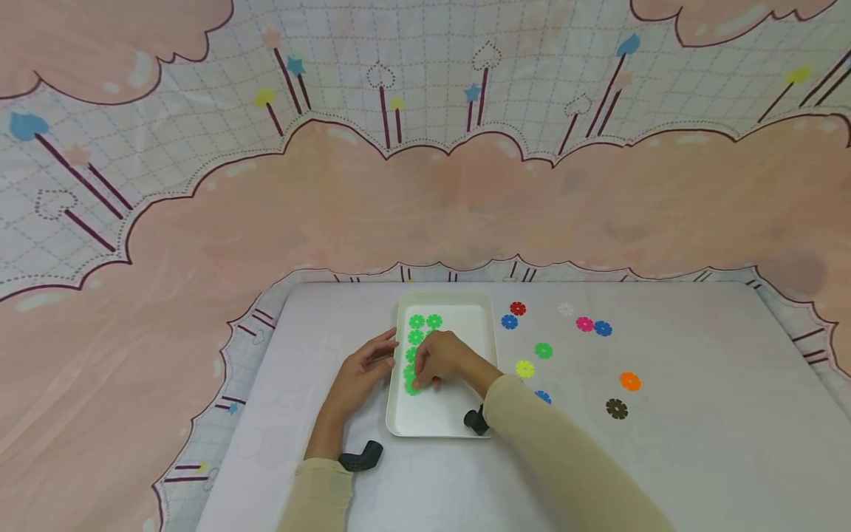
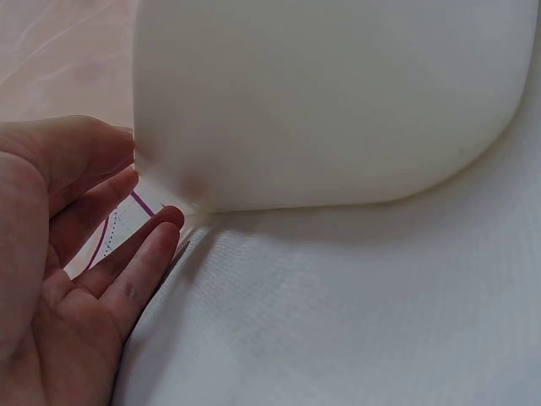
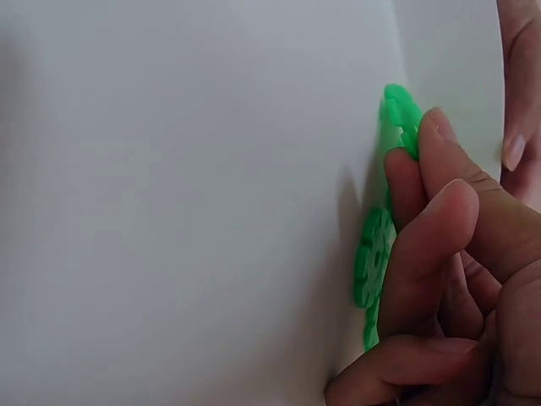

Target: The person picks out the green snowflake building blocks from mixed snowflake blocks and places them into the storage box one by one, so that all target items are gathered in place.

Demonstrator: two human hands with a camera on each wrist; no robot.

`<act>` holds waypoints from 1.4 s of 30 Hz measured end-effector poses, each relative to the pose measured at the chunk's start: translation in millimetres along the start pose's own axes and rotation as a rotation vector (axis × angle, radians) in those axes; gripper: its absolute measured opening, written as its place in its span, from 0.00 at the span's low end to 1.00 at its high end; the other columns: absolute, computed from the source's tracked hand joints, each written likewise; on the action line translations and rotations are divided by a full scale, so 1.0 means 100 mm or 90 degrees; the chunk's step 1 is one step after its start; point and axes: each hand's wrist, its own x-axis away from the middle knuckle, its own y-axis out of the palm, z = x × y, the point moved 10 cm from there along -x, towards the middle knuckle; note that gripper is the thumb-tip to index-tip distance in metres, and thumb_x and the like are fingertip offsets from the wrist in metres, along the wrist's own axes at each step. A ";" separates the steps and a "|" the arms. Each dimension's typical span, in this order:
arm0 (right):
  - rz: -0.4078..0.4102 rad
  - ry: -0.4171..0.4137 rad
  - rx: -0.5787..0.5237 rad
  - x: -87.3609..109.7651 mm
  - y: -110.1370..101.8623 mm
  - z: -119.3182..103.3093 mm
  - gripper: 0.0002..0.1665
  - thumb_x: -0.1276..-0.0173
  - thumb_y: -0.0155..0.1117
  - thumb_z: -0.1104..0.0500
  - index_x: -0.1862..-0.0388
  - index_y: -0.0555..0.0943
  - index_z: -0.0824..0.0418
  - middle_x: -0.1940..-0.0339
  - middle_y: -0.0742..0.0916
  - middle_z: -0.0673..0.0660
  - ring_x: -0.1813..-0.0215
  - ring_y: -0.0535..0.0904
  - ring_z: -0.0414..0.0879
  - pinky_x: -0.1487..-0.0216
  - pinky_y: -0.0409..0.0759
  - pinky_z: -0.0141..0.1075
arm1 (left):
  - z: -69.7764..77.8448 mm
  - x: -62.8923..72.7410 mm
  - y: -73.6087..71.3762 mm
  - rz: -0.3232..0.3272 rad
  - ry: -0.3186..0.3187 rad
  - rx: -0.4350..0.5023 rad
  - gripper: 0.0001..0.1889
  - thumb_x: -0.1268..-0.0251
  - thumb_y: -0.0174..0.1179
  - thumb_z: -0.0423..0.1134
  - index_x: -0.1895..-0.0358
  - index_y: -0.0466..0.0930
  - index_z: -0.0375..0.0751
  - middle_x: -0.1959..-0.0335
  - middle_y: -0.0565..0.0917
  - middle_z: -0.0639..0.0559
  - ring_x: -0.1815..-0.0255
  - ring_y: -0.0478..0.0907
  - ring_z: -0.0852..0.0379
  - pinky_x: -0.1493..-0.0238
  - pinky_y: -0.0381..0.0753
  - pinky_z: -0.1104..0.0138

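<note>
A white rectangular tray (image 1: 459, 406) lies on the table, with green flower-shaped plastic discs (image 1: 416, 321) lined up along its left side. Over the lower end of that line, my right hand (image 1: 442, 360) pinches a green disc (image 3: 402, 110) between thumb and index finger. Other green discs (image 3: 372, 258) sit just beside the curled fingers in the right wrist view, partly covered by them. My left hand (image 1: 360, 375) is at the tray's left wall, its fingers loosely extended. In the left wrist view, the fingertips (image 2: 172, 216) are right at the tray's corner.
Right of the tray lie loose discs: red (image 1: 517, 309), blue (image 1: 509, 322), yellow (image 1: 525, 369), green (image 1: 544, 351), pink (image 1: 584, 324), orange (image 1: 630, 381), dark brown (image 1: 617, 408) and white (image 1: 566, 309). My right sleeve (image 1: 552, 443) partly covers another blue disc (image 1: 543, 397).
</note>
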 end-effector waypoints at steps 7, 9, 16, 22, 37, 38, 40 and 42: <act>0.006 0.018 0.048 -0.04 0.03 -0.02 0.14 0.50 0.86 0.54 0.79 0.84 0.50 0.87 0.84 0.48 0.83 0.80 0.40 0.72 0.74 0.31 | 0.01 -0.01 0.00 -0.007 0.005 -0.001 0.18 0.27 0.63 0.40 0.37 0.80 0.42 0.24 0.71 0.58 0.25 0.71 0.52 0.35 0.77 0.74; 0.005 0.024 0.060 -0.04 0.03 -0.03 0.14 0.51 0.86 0.53 0.79 0.84 0.49 0.87 0.84 0.48 0.82 0.81 0.40 0.71 0.74 0.32 | 0.02 -0.01 -0.01 -0.008 0.008 0.000 0.18 0.27 0.63 0.40 0.38 0.80 0.42 0.24 0.71 0.57 0.25 0.70 0.52 0.36 0.77 0.75; 0.002 0.034 0.077 -0.03 0.03 -0.06 0.15 0.52 0.87 0.53 0.80 0.84 0.49 0.89 0.84 0.48 0.81 0.82 0.41 0.70 0.74 0.34 | 0.05 -0.02 -0.01 -0.009 0.012 0.007 0.17 0.28 0.63 0.39 0.39 0.81 0.41 0.24 0.71 0.55 0.25 0.70 0.51 0.37 0.78 0.75; 0.003 0.040 0.074 -0.02 0.03 -0.06 0.16 0.53 0.87 0.53 0.81 0.83 0.49 0.90 0.84 0.48 0.81 0.82 0.40 0.70 0.74 0.35 | 0.04 -0.02 -0.02 -0.010 0.010 0.005 0.18 0.27 0.63 0.39 0.39 0.81 0.40 0.24 0.71 0.56 0.25 0.71 0.52 0.37 0.78 0.75; 0.007 0.049 0.092 -0.03 0.03 -0.05 0.16 0.53 0.87 0.52 0.81 0.83 0.49 0.89 0.84 0.47 0.81 0.82 0.40 0.71 0.73 0.35 | 0.05 -0.03 -0.02 -0.008 -0.008 0.006 0.18 0.28 0.64 0.38 0.38 0.81 0.41 0.24 0.71 0.57 0.25 0.71 0.51 0.37 0.78 0.74; 0.006 0.051 0.092 -0.03 0.03 -0.06 0.16 0.53 0.87 0.52 0.81 0.83 0.49 0.89 0.84 0.47 0.81 0.82 0.40 0.71 0.73 0.35 | 0.06 -0.03 -0.01 -0.009 -0.010 0.007 0.18 0.28 0.64 0.38 0.38 0.81 0.41 0.24 0.71 0.57 0.25 0.70 0.51 0.37 0.78 0.74; 0.005 0.052 0.092 -0.02 0.03 -0.06 0.16 0.52 0.87 0.52 0.81 0.83 0.49 0.89 0.84 0.48 0.81 0.81 0.41 0.71 0.73 0.35 | 0.06 -0.03 -0.01 -0.009 -0.011 0.006 0.18 0.28 0.63 0.38 0.38 0.81 0.41 0.24 0.71 0.56 0.24 0.70 0.51 0.36 0.78 0.74; 0.004 0.052 0.089 -0.02 0.02 -0.06 0.16 0.52 0.87 0.53 0.81 0.83 0.49 0.89 0.84 0.48 0.81 0.81 0.41 0.71 0.73 0.35 | 0.06 -0.03 -0.01 -0.009 -0.013 0.005 0.18 0.28 0.63 0.38 0.38 0.80 0.40 0.23 0.71 0.55 0.24 0.70 0.51 0.36 0.78 0.74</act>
